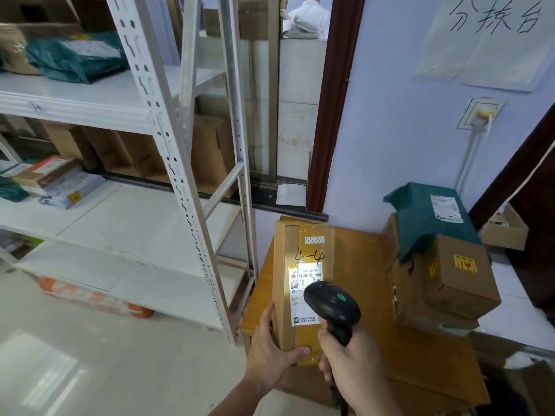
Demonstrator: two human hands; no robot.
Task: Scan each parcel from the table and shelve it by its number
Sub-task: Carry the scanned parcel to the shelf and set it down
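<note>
Head view: parcel (303,283) in left hand (271,349)

Soft, even indoor light fills the room. A bright patch glares on the white shipping label (305,291) at lower centre, and the glossy pale floor (48,364) reflects light lower left. Edges bow and blur.

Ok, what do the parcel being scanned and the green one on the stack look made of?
The parcel marked 4-4 looks like plain brown corrugated cardboard, matte, sealed with glossy clear-brown tape that catches the scanner light. The green parcel looks like a soft plastic mailer bag: it sags, wrinkles and has a slight sheen. The scanner itself appears to be black moulded plastic.
</note>
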